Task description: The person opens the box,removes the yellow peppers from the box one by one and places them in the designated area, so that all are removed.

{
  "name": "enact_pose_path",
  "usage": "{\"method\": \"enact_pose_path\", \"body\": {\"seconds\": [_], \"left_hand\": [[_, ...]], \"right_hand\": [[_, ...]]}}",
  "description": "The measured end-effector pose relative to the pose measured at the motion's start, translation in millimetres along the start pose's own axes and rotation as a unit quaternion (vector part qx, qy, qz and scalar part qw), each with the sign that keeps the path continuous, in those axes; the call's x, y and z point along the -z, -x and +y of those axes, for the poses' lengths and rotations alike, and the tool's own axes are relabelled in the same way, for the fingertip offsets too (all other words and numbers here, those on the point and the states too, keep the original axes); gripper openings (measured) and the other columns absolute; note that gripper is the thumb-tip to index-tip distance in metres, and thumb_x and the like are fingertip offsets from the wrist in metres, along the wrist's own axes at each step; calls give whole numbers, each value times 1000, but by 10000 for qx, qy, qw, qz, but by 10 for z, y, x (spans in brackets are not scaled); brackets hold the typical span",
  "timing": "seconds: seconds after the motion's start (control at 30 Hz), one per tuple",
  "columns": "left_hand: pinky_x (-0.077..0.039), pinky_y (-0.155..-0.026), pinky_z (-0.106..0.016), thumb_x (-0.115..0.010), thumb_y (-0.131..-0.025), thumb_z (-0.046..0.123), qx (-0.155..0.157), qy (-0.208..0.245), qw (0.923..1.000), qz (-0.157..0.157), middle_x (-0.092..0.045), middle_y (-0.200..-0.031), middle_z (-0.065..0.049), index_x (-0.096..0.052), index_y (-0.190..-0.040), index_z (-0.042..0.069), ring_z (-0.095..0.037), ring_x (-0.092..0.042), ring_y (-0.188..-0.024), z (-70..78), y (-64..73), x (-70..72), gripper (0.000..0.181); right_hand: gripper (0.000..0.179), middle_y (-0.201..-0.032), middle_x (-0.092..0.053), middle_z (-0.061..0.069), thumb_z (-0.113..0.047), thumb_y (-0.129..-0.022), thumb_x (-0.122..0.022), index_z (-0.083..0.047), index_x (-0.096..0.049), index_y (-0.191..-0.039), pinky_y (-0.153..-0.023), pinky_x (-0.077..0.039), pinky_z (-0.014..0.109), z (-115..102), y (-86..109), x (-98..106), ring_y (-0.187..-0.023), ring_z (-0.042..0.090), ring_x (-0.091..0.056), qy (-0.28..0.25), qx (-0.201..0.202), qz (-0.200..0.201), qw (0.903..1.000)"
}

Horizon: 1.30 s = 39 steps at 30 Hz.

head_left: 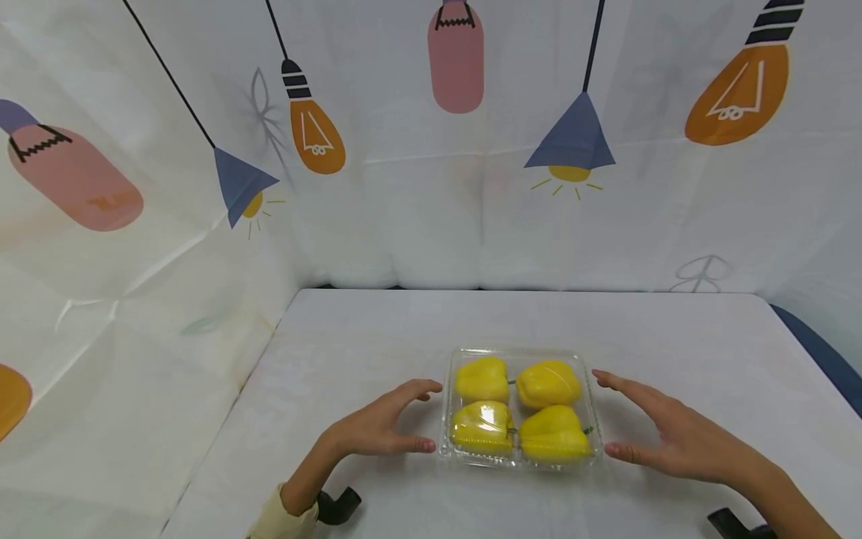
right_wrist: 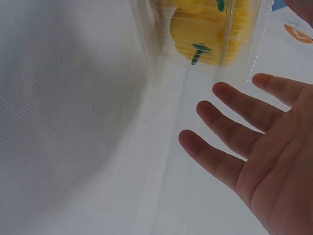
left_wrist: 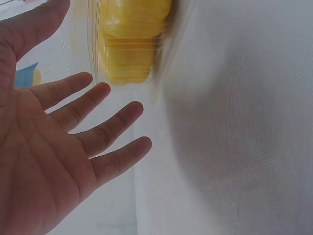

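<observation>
A clear plastic clamshell box (head_left: pixel 517 355) lies on the table with several yellow bell peppers (head_left: pixel 548 383) inside, in two rows. To its left is my left hand (head_left: pixel 377 428), fingers extended and thumb apart, fingertips close to the box's side. My right hand (head_left: pixel 687 438) mirrors it on the other side, its fingertips near the right wall. In the left wrist view the spread fingers of the left hand (left_wrist: pixel 44 152) hold nothing, with the peppers (left_wrist: pixel 129 58) behind the plastic beyond them. The right wrist view has a green stem (right_wrist: pixel 198 53) showing through the box, past the straight fingers of the right hand (right_wrist: pixel 274 152).
A white-covered table (head_left: pixel 377 322) carries the box. Behind it and to the left hangs a pale curtain (head_left: pixel 397 217) printed with lamps and bulbs. Black wrist mounts (head_left: pixel 339 506) show at both wrists, and a dark blue surface (head_left: pixel 818 352) lies beyond the right table edge.
</observation>
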State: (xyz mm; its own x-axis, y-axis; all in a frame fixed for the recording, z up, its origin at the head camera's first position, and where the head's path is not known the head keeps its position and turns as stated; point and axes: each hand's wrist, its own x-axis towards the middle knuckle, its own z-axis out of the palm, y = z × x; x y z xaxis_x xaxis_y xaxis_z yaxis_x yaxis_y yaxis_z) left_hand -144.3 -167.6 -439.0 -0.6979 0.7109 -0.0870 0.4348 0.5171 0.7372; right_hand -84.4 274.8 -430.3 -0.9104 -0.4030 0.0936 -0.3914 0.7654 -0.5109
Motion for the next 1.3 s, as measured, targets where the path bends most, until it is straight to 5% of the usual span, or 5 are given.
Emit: {"method": "enact_pose_path", "body": {"seconds": [0.47, 0.8, 1.03, 1.3], "left_hand": [[-37, -105, -55, -80, -83, 36, -41, 279, 9996, -59, -34, -153, 3, -32, -151, 18, -23, -45, -133, 24, 21, 5, 85], [-40, -104, -50, -79, -85, 31, -86, 288, 9995, 33, -37, -152, 2, -33, -150, 18, -21, -46, -131, 35, 19, -14, 80], [-43, -102, -45, -79, -85, 35, -45, 275, 9994, 225, -41, -149, 1, -35, -149, 18, -18, -48, -129, 32, -22, -44, 79], [-43, -103, -44, -84, -80, 30, -34, 485, 9988, 93, -39, -151, 3, -33, -151, 19, -17, -47, -130, 2, -17, -64, 89]], "right_hand": [[87, -137, -56, 1, -50, -79, -79, -26, -35, -151, -83, -50, 59, 3, 14, -72, -116, 32, -58, -109, 161, -13, 9998], [92, -125, -61, 6, -53, -79, -77, -24, -28, -150, -77, -50, 62, 9, -11, -123, -108, 36, -59, -391, -143, -570, 9975], [93, -123, -61, 4, -53, -81, -76, -24, -24, -152, -79, -51, 59, 20, -22, -146, -107, 34, -60, -382, -241, -686, 9966], [93, -121, -62, 3, -55, -81, -74, -25, -23, -153, -81, -50, 59, 26, -9, -170, -107, 33, -60, -357, -330, -770, 9958]]}}
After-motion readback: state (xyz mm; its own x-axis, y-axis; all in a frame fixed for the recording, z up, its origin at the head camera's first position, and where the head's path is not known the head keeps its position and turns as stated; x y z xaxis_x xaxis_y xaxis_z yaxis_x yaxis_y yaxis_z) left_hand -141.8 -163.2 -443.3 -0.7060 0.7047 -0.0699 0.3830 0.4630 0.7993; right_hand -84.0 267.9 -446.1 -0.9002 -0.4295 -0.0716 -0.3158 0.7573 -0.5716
